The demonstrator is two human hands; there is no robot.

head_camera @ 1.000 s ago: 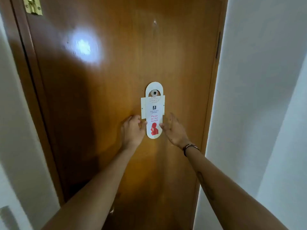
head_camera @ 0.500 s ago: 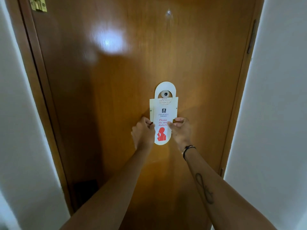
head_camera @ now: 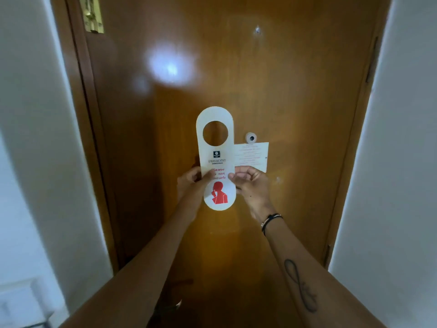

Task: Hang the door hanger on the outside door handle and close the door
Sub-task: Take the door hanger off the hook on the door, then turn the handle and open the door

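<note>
Single head-worn wide-angle view, forward and slightly down, close to the door (head_camera: 272, 95).

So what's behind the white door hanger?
Through the hole of the door hanger you see only brown door. A small white notice peeks out at its right edge; its left part is covered. Left hand and right hand pinch the hanger.

White notice card (head_camera: 254, 155) below peephole (head_camera: 251, 138); brass hinge (head_camera: 91, 14) top left; white walls (head_camera: 399, 143).
</note>
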